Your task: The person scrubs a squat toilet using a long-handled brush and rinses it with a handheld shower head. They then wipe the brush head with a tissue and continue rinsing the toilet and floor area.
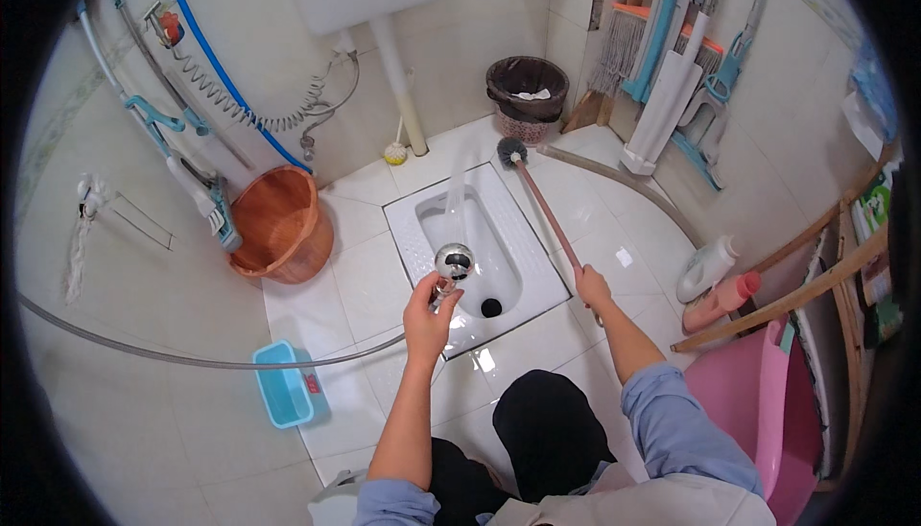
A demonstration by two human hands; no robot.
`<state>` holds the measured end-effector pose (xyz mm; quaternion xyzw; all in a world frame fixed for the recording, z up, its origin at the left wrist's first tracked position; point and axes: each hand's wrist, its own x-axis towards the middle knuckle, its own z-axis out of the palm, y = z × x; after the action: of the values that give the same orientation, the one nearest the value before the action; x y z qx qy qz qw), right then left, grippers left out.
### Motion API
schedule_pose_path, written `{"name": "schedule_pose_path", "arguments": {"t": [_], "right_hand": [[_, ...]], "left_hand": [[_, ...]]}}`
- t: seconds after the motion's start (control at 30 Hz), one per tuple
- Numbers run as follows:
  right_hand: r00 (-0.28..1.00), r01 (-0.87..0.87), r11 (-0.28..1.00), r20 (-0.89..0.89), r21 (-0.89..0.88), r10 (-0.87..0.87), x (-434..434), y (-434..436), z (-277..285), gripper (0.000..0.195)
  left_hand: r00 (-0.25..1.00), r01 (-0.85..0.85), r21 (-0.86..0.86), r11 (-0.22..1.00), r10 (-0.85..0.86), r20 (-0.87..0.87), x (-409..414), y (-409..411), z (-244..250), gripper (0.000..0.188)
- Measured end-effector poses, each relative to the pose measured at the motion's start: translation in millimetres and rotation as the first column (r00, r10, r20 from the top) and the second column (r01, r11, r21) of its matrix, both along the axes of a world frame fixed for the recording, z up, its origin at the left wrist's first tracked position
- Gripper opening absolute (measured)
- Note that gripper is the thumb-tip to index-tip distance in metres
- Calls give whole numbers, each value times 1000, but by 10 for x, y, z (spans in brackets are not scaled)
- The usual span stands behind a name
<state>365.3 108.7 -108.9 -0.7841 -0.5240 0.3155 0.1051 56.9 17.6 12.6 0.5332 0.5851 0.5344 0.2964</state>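
Observation:
My left hand (pixel 429 321) grips the handle of a chrome shower head (pixel 455 261) above the near part of a white squat toilet (pixel 550 278). Water sprays from it towards the toilet's far end, and its grey hose (pixel 216 364) runs off to the left. Around the pinkish handle of a toilet brush (pixel 545 209) my right hand (pixel 593 287) is closed. The brush's grey bristle head (pixel 512 150) is on the floor tiles beyond the toilet's far right corner. A dark round drain hole (pixel 491 308) shows at the bowl's near end.
An orange-brown bucket (pixel 288 238) and a light-blue basin (pixel 282 389) stand on the left. At the back are a lined waste bin (pixel 527 123) and a yellow-white brush (pixel 395 154). Mops (pixel 673 94), bottles (pixel 709 271), a wooden rack (pixel 791 296) and a pink tub (pixel 741 396) line the right.

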Motion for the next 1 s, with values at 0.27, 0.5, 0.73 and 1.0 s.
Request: {"name": "schedule_pose_path", "arguments": {"t": [0.27,0.5,0.73,1.0], "right_hand": [[999,51,996,11,74,-52,-105,428,124,43],[994,107,992,-7,59,-107,6,358,-102,43],[991,83,994,-108,70,-75,146,229,-130,42],[981,116,989,-166,90,-100,208,-145,-318,39]], "left_hand": [[999,-33,-21,999,32,-37,53,-38,85,32],[1000,1,44,999,-1,-3,117,35,56,32],[996,-56,86,995,61,-63,162,90,34,34],[987,-153,140,978,144,73,-95,144,-92,23]]}}
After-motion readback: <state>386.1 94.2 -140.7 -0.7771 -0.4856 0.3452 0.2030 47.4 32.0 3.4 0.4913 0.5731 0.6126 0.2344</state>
